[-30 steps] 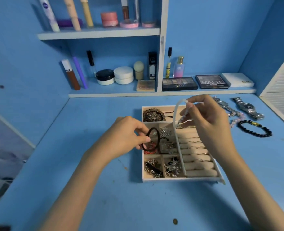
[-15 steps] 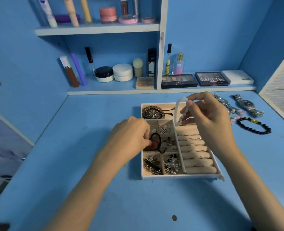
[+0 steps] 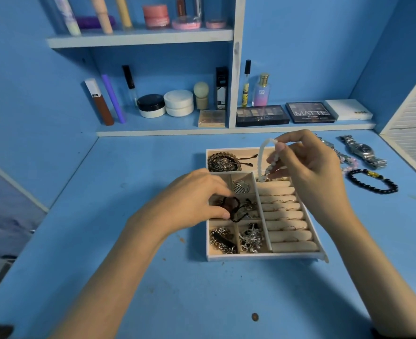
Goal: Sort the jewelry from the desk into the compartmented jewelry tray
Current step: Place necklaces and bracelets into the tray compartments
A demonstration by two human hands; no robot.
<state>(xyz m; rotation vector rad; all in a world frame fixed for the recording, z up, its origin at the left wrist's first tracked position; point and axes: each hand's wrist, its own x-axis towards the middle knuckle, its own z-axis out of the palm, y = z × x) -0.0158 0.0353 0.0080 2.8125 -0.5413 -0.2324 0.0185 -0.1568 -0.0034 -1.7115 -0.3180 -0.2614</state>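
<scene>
A beige compartmented jewelry tray [image 3: 263, 256] sits mid-desk, its small cells holding several metal pieces and its right side lined with ring rolls. My left hand [image 3: 190, 199] pinches a black and brown cord bracelet [image 3: 232, 207] down in the middle-left cell. My right hand [image 3: 309, 165] holds a white beaded bracelet [image 3: 265, 155] by its top, hanging over the tray's back section. A dark beaded bracelet [image 3: 223, 162] lies in the back-left cell.
On the desk right of the tray lie a black bead bracelet [image 3: 372, 181], a silver watch [image 3: 363, 151], a second metal band and a pink bead bracelet [image 3: 350, 165]. Cosmetics fill the shelves behind. A white louvred panel [image 3: 412, 133] borders the right.
My left hand has lowered the cord bracelet from above the tray into the middle-left cell. The right hand with the white bracelet has hardly moved.
</scene>
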